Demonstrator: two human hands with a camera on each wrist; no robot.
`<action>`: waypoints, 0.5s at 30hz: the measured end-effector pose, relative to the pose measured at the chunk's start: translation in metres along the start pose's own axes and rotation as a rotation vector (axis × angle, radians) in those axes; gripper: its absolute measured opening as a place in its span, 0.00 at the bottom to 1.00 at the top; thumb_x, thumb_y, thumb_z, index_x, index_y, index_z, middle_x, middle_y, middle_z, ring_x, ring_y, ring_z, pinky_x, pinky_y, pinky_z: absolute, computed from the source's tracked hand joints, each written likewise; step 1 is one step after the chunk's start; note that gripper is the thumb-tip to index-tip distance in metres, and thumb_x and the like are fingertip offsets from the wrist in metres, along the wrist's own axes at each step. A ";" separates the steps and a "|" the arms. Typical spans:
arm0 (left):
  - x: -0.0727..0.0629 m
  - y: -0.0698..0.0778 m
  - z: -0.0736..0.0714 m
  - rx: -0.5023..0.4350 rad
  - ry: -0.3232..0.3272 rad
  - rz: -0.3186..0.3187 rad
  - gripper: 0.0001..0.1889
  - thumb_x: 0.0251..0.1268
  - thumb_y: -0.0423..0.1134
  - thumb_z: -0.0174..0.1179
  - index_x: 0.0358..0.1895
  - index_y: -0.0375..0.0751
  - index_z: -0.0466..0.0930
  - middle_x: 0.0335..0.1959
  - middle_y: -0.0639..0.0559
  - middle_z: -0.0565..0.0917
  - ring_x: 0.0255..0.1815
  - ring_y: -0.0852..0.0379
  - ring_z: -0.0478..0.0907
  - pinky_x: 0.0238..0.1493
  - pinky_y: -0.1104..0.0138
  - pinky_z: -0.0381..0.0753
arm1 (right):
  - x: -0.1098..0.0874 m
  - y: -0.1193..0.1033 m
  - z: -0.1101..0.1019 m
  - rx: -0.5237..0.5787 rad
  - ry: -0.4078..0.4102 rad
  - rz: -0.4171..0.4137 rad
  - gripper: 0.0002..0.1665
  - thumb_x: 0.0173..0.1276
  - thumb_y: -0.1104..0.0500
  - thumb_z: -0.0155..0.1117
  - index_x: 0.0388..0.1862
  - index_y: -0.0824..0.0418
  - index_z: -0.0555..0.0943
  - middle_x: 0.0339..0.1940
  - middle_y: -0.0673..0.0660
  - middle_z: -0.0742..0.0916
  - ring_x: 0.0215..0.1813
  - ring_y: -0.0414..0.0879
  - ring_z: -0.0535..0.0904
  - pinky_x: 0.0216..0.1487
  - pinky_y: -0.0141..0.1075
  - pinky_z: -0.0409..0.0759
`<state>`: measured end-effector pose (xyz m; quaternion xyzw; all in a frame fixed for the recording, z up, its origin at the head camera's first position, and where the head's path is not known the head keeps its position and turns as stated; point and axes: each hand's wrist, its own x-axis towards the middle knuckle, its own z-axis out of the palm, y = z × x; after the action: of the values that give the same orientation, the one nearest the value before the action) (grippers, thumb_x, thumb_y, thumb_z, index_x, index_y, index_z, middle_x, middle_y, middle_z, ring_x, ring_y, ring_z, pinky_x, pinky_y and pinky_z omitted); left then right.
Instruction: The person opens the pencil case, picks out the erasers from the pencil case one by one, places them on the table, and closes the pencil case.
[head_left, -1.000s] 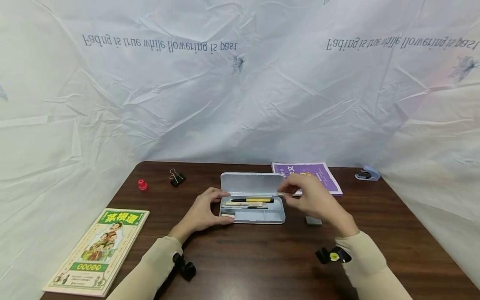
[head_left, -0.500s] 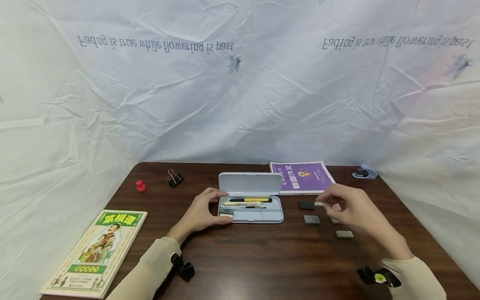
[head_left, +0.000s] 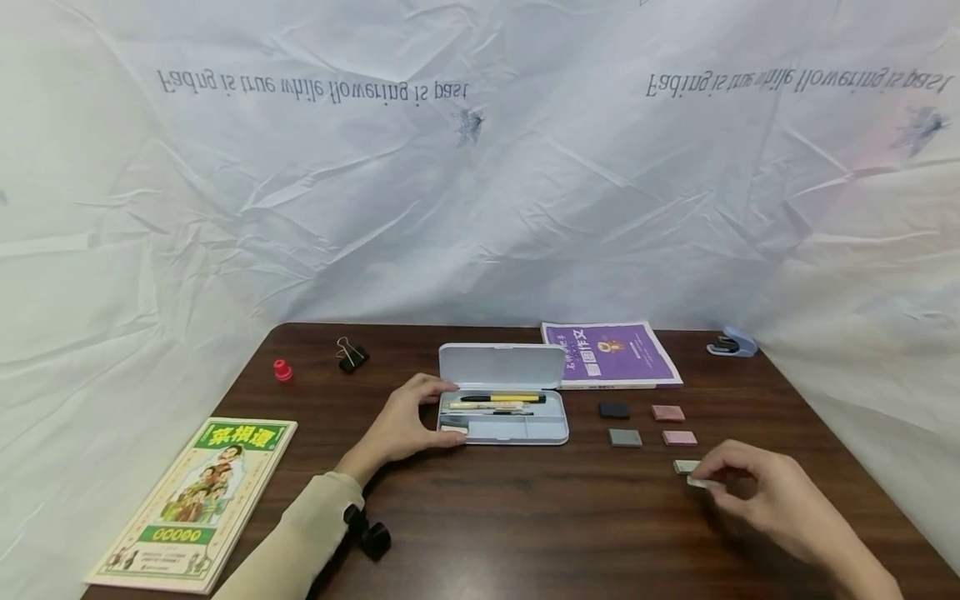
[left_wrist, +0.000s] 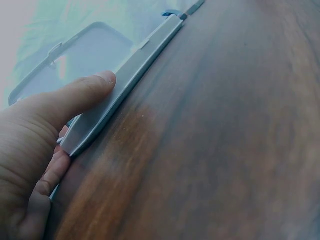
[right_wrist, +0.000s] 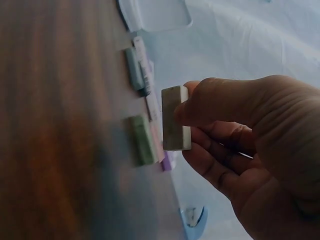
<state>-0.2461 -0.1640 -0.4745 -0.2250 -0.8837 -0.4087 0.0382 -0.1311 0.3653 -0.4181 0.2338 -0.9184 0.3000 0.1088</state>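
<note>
An open light-blue pencil case (head_left: 498,431) lies in the middle of the table, its lid tipped back. My left hand (head_left: 397,423) grips its left end, thumb along the front edge in the left wrist view. Inside are a yellow-and-black pen (head_left: 510,399), other slim pens and a whitish eraser (head_left: 454,430) at lower left. My right hand (head_left: 780,500) pinches a whitish eraser (right_wrist: 172,137) between thumb and fingers, low over the table. Just beyond it lies a pale green eraser (head_left: 683,467). Behind are a black block (head_left: 614,410), a grey-green one (head_left: 625,437) and two pink ones (head_left: 679,437).
A purple book (head_left: 615,354) lies behind the case. Far right is a light-blue stapler-like item (head_left: 732,342). At left are a black binder clip (head_left: 352,358), a small red stopper-like piece (head_left: 282,371) and a green-and-cream book (head_left: 198,500). A white curtain (head_left: 480,208) surrounds the table.
My right hand has moved from the case's right end rightward and toward me, carrying the whitish eraser. The blocks on the right have come into view. My left hand stays on the case.
</note>
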 end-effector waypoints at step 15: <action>0.000 0.000 0.000 -0.002 0.001 0.001 0.42 0.54 0.61 0.88 0.73 0.54 0.85 0.69 0.53 0.81 0.69 0.48 0.84 0.74 0.51 0.85 | -0.010 0.010 0.015 0.008 -0.098 -0.072 0.29 0.58 0.74 0.87 0.40 0.39 0.88 0.41 0.38 0.89 0.38 0.31 0.82 0.33 0.28 0.82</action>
<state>-0.2462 -0.1636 -0.4742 -0.2251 -0.8831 -0.4098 0.0387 -0.1283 0.3672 -0.4380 0.2814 -0.9124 0.2878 0.0736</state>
